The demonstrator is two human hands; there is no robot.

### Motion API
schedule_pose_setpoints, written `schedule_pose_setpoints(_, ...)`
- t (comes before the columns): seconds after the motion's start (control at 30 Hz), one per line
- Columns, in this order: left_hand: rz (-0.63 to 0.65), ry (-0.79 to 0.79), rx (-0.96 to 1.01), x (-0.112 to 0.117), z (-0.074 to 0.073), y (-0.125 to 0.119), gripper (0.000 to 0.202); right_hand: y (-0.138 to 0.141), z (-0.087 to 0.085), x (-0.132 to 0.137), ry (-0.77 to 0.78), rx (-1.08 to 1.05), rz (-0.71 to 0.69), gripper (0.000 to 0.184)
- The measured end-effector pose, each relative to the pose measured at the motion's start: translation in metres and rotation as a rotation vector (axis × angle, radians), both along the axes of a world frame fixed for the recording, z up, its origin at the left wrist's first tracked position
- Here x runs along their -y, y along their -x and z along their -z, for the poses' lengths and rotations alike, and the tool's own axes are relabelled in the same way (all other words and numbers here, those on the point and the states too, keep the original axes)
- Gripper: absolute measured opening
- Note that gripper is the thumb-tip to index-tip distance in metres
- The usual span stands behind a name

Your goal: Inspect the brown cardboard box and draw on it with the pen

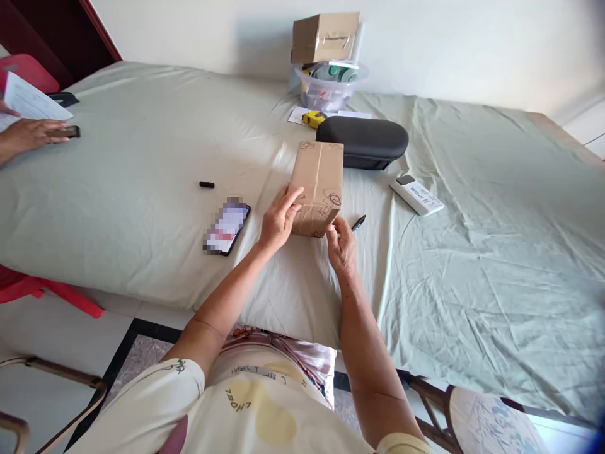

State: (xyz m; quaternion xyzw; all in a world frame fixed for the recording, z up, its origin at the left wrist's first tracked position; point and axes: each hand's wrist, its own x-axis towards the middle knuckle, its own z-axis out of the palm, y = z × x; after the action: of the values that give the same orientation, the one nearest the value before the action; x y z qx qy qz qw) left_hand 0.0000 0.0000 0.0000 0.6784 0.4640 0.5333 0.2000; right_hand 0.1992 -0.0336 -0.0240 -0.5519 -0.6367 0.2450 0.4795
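Observation:
A small brown cardboard box (318, 183) with pen drawings on its top lies on the pale green cloth of the table (142, 189). My left hand (280, 219) grips the box's near left side, fingers on top. My right hand (341, 246) holds the near right corner. A black pen (358, 222) lies on the cloth just right of my right hand. A phone (227, 227) with a lit screen rests to the left of my left hand.
A black case (363, 140), a yellow tape measure (313, 118) and a white remote (416, 195) lie behind the box. A clear tub (327, 88) carries another cardboard box (324, 36) by the wall. Another person's hand (33, 134) holds a phone at far left. A small black cap (207, 185) lies on the cloth.

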Motion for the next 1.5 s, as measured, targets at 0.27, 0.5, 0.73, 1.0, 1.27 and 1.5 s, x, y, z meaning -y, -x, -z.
schedule_pose_setpoints(0.27,-0.150,0.085,0.298,0.007,0.024,0.009,0.059,-0.002,0.003,0.000,-0.095,-0.005,0.131,0.061)
schedule_pose_setpoints(0.5,-0.147,0.186,0.315,0.007,0.036,0.001,0.059,-0.005,0.009,-0.002,-0.155,-0.102,0.194,0.068)
schedule_pose_setpoints(0.73,-0.181,0.186,0.247,0.001,0.040,0.006,0.071,0.002,0.019,-0.005,-0.129,-0.059,0.084,0.063)
schedule_pose_setpoints(1.0,-0.111,0.236,0.310,-0.005,0.049,0.009,0.072,-0.003,0.033,-0.009,0.016,0.076,0.048,0.051)
schedule_pose_setpoints(1.27,-0.103,0.158,0.204,-0.004,0.053,0.003,0.070,-0.005,0.041,-0.011,0.042,0.224,0.064,0.043)
schedule_pose_setpoints(1.5,-0.080,0.119,0.266,-0.002,0.046,0.002,0.082,-0.005,0.025,-0.006,-0.119,0.160,0.154,0.042)
